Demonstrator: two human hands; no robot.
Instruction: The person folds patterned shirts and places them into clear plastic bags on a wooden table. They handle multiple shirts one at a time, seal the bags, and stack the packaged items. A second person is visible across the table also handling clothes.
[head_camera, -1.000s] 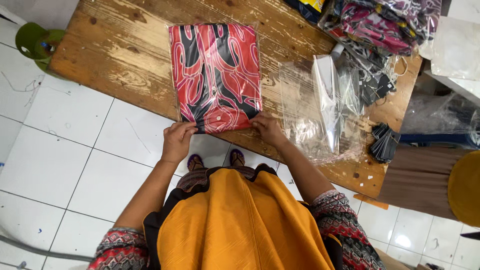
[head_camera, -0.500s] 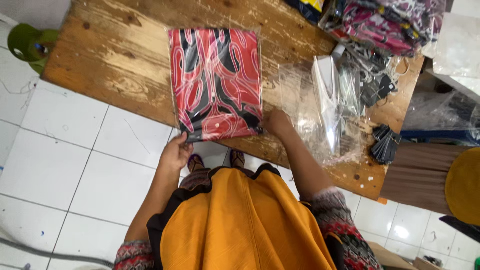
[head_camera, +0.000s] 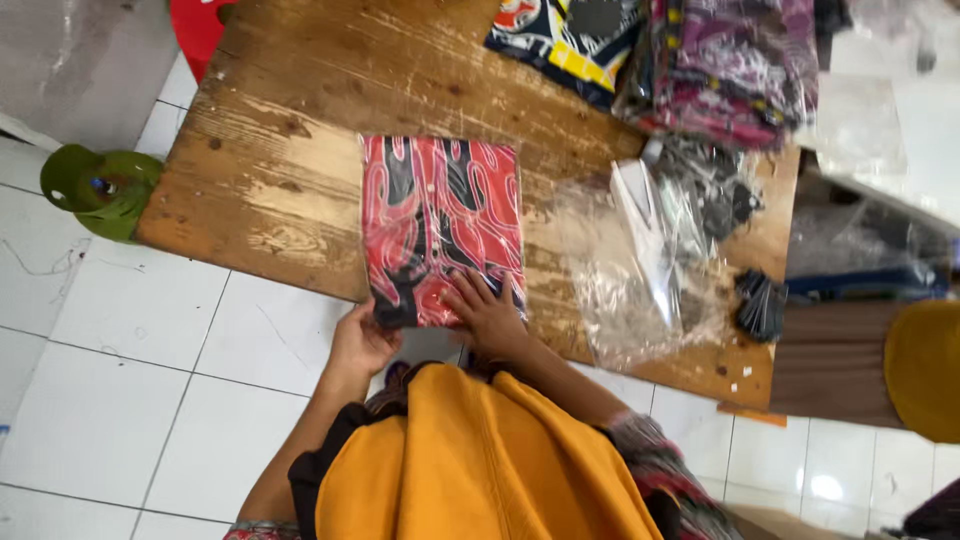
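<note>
Pressing flat on the bagged red-and-black garment (head_camera: 440, 225), the right hand (head_camera: 487, 315) spreads its fingers over its near edge — the left hand (head_camera: 362, 342) pinches the near-left corner overhanging the wooden table (head_camera: 300, 130).

Red-black bagged garment (head_camera: 440, 228) mid-table; clear bags (head_camera: 640, 270) beside (right).

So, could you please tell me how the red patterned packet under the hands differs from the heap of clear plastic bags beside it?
The red patterned packet is filled with folded cloth and lies flat and square; the heap of clear plastic bags looks empty and crumpled. The packet juts over the near edge of the wooden table, while the heap lies fully on it. The left hand and right hand touch the packet; the heap is untouched. Both show glossy clear plastic.
</note>
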